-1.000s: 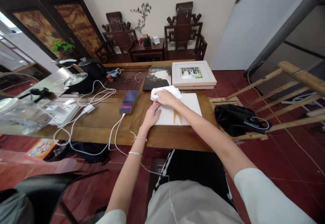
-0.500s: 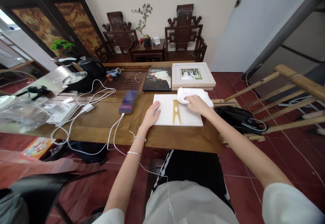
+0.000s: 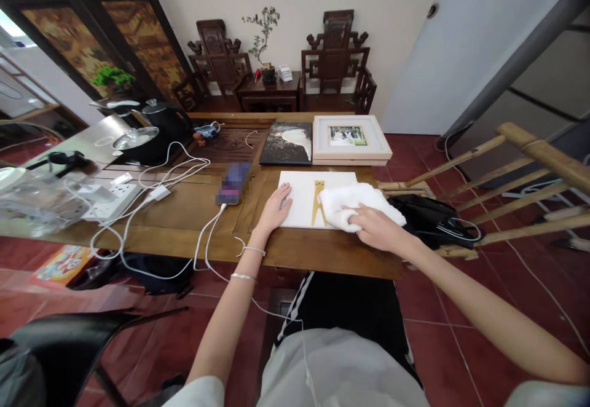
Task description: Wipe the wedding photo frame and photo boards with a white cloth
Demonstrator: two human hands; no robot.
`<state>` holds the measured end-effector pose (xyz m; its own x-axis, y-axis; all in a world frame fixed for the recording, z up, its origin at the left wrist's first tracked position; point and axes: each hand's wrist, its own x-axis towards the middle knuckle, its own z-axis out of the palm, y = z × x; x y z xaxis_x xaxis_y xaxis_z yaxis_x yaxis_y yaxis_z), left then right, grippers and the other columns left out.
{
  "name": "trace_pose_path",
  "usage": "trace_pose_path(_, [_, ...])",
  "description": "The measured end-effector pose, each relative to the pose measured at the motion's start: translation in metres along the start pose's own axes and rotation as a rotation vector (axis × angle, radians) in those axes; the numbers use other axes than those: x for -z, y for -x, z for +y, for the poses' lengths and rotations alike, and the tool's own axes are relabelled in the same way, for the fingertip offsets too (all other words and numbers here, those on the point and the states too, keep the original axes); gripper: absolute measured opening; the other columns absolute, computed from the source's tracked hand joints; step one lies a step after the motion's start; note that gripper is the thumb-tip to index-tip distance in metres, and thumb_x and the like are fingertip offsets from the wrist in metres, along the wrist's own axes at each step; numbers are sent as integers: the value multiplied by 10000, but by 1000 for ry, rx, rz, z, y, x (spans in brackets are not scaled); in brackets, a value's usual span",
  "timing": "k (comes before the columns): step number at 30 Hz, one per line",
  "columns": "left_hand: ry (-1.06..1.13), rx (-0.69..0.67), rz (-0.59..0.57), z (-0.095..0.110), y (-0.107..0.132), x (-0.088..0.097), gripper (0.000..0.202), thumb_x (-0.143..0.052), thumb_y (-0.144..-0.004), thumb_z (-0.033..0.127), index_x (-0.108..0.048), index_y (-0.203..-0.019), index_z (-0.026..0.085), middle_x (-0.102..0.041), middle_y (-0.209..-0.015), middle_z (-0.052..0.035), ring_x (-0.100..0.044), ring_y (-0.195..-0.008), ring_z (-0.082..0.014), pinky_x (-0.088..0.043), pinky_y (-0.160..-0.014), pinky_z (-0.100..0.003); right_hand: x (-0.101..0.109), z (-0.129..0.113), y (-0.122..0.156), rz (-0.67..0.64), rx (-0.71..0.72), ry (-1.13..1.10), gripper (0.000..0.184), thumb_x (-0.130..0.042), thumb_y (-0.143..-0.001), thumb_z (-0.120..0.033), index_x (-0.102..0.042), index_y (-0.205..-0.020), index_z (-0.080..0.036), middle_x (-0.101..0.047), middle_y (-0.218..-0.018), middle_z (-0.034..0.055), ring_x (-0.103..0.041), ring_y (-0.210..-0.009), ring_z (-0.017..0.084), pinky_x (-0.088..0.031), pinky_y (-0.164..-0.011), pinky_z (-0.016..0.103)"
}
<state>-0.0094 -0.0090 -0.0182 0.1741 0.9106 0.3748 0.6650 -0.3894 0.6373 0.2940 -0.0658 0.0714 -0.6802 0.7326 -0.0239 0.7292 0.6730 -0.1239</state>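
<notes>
A white board with a gold stand shape lies flat near the front edge of the wooden table. My left hand lies flat on its left edge, fingers stretched out. My right hand presses a white cloth onto the board's near right corner, fingers closed over the cloth. Behind the board lie a dark photo print and a white framed photo.
A blurred phone on a white cable lies left of the board. A power strip, cables, a black kettle and a pot sit at the left. A black bag rests on a bamboo chair at the right.
My right hand has dragged the cloth from the board's far left corner across to the right, then down to the near right corner. My left hand has stayed in place.
</notes>
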Motion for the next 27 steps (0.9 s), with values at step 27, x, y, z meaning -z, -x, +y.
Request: trace_pose_path(27, [-14,5,-1,1,0,1,426,-500,-924,238,-607,-1314,105,-521,-1472,-144,-441,-1415,-253,-316,-1216,-433,-28,-15,18,150,32,-39,379,-457,-647,10,-699,-901,-135,-606,-1345,233,-498,-1344,314,-312,-1149,552])
